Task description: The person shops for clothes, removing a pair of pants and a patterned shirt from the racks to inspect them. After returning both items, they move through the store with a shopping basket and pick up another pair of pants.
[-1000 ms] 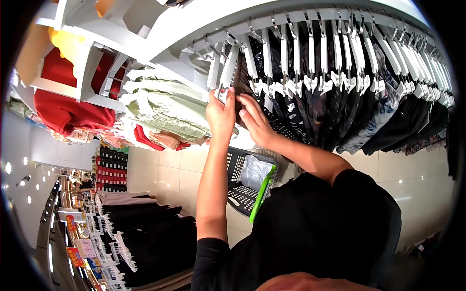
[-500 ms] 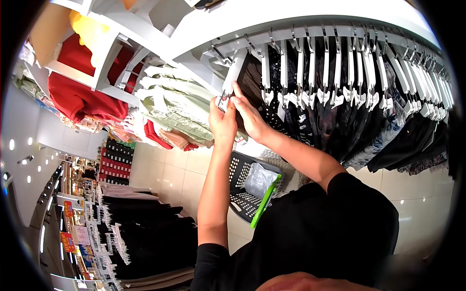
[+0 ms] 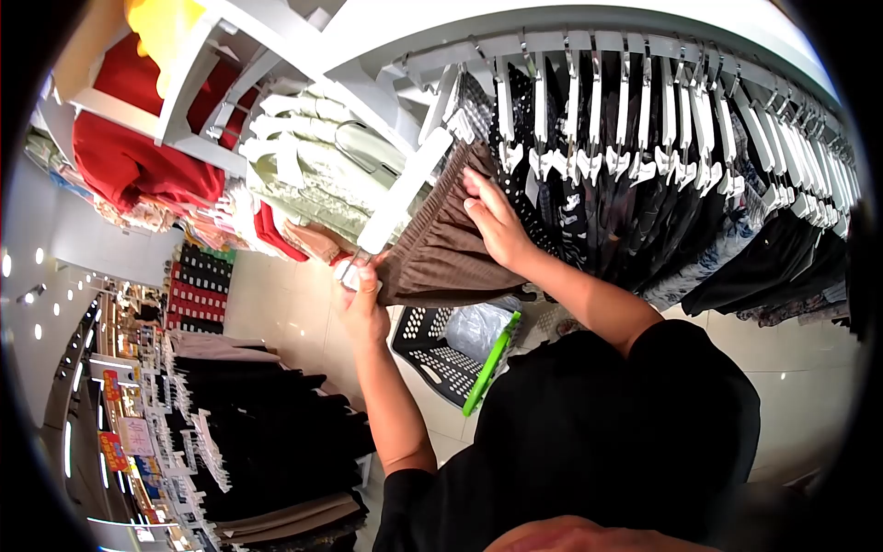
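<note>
Two bare hands are seen on one brown pleated skirt (image 3: 441,262) in a clothing shop. The skirt is clipped to a white hanger (image 3: 405,193), which is tilted, with its upper end at 1 o'clock near the rail (image 3: 552,44) and its lower end at 7 o'clock. The left hand (image 3: 365,305) is closed around that lower end, its grip clamped on the hanger, so the skirt lies just at 2 o'clock of it, touching it. The right hand (image 3: 497,225) is laid on the skirt's upper face near the waistband, fingers stretched flat toward 11 o'clock. Whether this grip is pinched on the cloth from beneath cannot be told. The skirt is held between the two hands, fanned out in front of a row of dark garments (image 3: 644,212) hung along the rail. At 6 o'clock of the skirt, a black perforated basket (image 3: 430,357) with a green handle (image 3: 490,363) is seen on the tiled floor (image 3: 285,308), with a clear plastic bag (image 3: 474,327) inside it. Pale green garments (image 3: 313,175) are hung at 11 o'clock of the left hand, with red garments (image 3: 138,156) beyond them at 10 o'clock. A rack of black clothing (image 3: 267,432) is seen at 7 o'clock.
</note>
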Demonstrator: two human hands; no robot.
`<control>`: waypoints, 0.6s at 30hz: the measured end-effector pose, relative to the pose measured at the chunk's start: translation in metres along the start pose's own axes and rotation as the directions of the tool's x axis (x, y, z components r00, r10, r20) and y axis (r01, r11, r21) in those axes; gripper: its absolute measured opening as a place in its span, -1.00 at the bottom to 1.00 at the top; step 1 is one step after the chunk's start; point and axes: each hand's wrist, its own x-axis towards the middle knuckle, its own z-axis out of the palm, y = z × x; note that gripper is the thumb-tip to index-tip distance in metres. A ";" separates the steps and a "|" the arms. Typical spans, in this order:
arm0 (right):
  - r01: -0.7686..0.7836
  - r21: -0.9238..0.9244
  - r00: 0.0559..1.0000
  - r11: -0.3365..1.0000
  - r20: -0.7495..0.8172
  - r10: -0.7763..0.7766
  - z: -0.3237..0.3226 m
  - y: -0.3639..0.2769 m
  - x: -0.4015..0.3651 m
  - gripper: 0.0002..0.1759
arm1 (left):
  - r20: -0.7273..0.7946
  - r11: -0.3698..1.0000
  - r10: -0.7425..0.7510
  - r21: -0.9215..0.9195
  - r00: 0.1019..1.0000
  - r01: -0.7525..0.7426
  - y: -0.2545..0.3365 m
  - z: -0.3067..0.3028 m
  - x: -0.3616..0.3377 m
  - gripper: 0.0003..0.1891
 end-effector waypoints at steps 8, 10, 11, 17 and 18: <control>0.056 -0.073 0.998 0.996 -0.005 -0.056 -0.003 -0.002 0.000 -0.26 | 0.004 0.944 -0.012 -0.329 1.000 0.013 0.043 -0.069 -0.050 -0.62; 0.025 0.110 0.994 0.994 0.107 -0.036 -0.006 -0.017 -0.001 -0.22 | 0.019 0.904 -0.007 -0.427 1.000 0.015 0.049 -0.081 -0.061 -0.61; 0.069 0.103 0.988 0.992 0.129 -0.082 -0.007 -0.021 0.000 -0.31 | 0.028 0.889 0.014 -0.458 1.000 0.000 0.050 -0.086 -0.066 -0.62; -0.354 0.333 0.863 0.874 0.476 0.168 -0.024 -0.048 -0.014 -0.47 | 0.068 0.841 -0.042 -0.536 0.997 0.072 0.042 -0.099 -0.098 -0.63; -0.438 0.300 0.829 0.848 0.501 0.251 -0.027 -0.040 -0.018 -0.46 | 0.042 0.836 -0.078 -0.541 0.996 0.089 0.041 -0.095 -0.104 -0.62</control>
